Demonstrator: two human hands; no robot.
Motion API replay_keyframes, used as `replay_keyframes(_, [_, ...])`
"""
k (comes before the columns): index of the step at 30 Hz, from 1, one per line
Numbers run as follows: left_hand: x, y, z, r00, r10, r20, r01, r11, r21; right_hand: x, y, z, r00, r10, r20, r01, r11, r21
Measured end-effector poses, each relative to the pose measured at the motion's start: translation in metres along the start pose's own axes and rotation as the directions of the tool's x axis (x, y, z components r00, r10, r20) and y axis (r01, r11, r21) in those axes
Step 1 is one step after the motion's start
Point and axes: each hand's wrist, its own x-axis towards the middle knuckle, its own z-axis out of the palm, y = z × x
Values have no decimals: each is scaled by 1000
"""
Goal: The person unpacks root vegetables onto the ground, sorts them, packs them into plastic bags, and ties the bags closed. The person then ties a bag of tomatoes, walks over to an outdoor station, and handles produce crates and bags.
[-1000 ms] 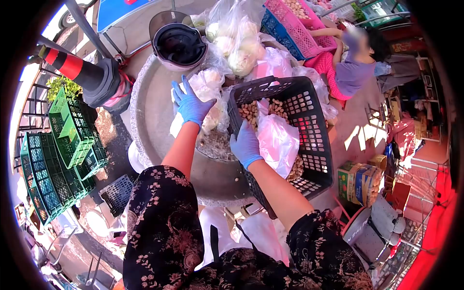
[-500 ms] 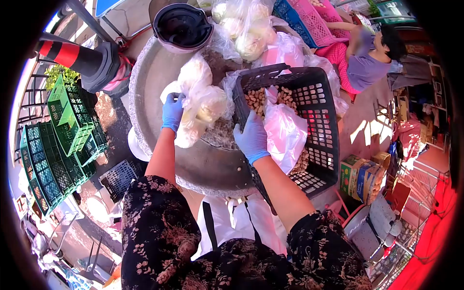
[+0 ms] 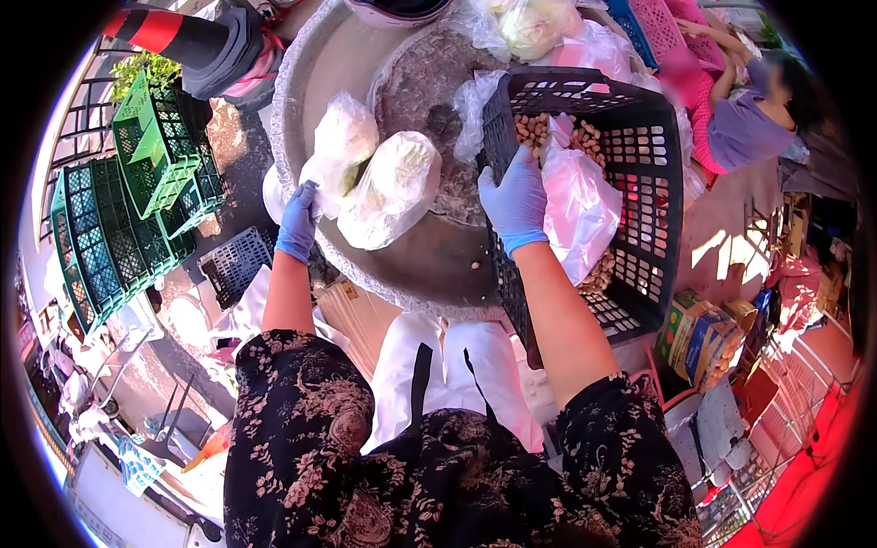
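My left hand [image 3: 299,224], in a blue glove, is closed on the gathered end of a clear plastic bag [image 3: 388,190] at the near left rim of a round stone basin [image 3: 352,242]. Pale round vegetables, apparently cabbages, fill the bag. My right hand [image 3: 516,201], also blue-gloved, grips the left rim of a black plastic basket [image 3: 644,146], which rests tilted on the basin's right side. Inside the basket are peanuts in their shells [image 3: 586,139] and a pinkish-white plastic bag [image 3: 580,210] whose contents I cannot make out.
More bagged pale vegetables [image 3: 539,27] lie at the basin's far side, near a dark pot [image 3: 402,9]. Green crates [image 3: 110,233] stand on the left. A person [image 3: 744,128] sits at the upper right by pink crates [image 3: 662,32]. A cardboard box [image 3: 699,338] is at the lower right.
My left hand has drawn the bag of vegetables left and toward me, away from the basket, baring more of the basin's middle. My right hand stays on the basket rim. The view has shifted.
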Motion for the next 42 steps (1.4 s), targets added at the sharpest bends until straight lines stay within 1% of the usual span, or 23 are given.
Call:
replay_keyframes(1, [-12,5,11,997,38,-72,-44,995,-84,-1,1,0,1000,0,0,0,1000,3])
replay_keyframes(2, [-1,-11,-12,998,61,-21,-62,997,-35,-1,1,1,1000,-12,-14,12,1000,2])
replay_keyframes(5, [-10,-17,-1,987,160,3,-150,918,367,-1,0,-1,1000,11,20,-12,999,40])
replay_keyframes(6, [-28,-8,27,989,142,-50,-95,845,527,-4,1,-1,999,9,34,-11,998,54])
replay_keyframes(7, [-19,-33,29,944,329,32,-261,682,684,-5,2,0,999,1,34,-3,998,68])
replay_keyframes(9, [-37,-13,77,961,244,132,-194,252,948,-1,2,-1,1000,-23,-12,24,996,90])
replay_keyframes(10, [-47,-3,106,976,149,161,-170,48,984,-1,3,0,1000,-10,-17,12,994,107])
replay_keyframes(11, [-50,-11,123,991,83,108,-95,-147,985,-1,5,1,1000,-6,-13,8,995,101])
replay_keyframes(12, [-50,-23,129,989,111,97,-72,-205,976,-2,7,0,1000,-17,-16,19,990,138])
replay_keyframes(14, [-32,-58,114,955,290,59,-20,-136,990,-5,13,4,995,-53,-83,67,981,181])
replay_keyframes(15, [-29,-61,110,939,343,-16,-2,52,999,-6,18,5,988,-88,-124,109,978,176])
replay_keyframes(16, [-22,-59,105,957,283,-61,32,106,994,-6,14,-8,979,-116,-165,142,978,154])
replay_keyframes(18, [-11,-63,92,970,233,-68,52,74,996,4,10,-35,952,-176,-249,211,970,120])
replay_keyframes(21, [2,-61,71,993,110,-45,44,9,999,53,14,-55,863,-309,-399,434,859,273])
replay_keyframes(25, [16,-62,80,996,72,-57,56,16,998,155,18,-66,883,-270,-383,422,814,400])
replay_keyframes(26, [19,-63,79,997,68,-42,40,20,999,182,23,-58,885,-263,-383,409,832,375])
replay_keyframes(28, [24,-68,74,998,56,-14,12,29,1000,237,34,-37,933,-214,-288,309,887,344])
replay_keyframes(31, [27,-74,68,999,24,30,-30,27,999,293,41,-17,988,-118,-97,131,980,149])
replay_keyframes(35, [25,-81,58,997,53,52,-57,94,994,342,42,-14,983,-181,12,181,983,22])
replay_keyframes(37, [26,-83,55,985,115,130,-144,128,981,363,36,-16,975,-220,24,221,974,-40])
replay_keyframes(38, [24,-82,57,989,108,96,-113,166,980,369,33,-15,977,-213,-4,213,977,-24])
replay_keyframes(41, [15,-70,68,988,143,59,-87,201,976,382,24,1,950,68,306,-104,990,100])
replay_keyframes(42, [13,-71,67,990,128,60,-86,209,974,388,31,18,895,-26,445,0,998,57])
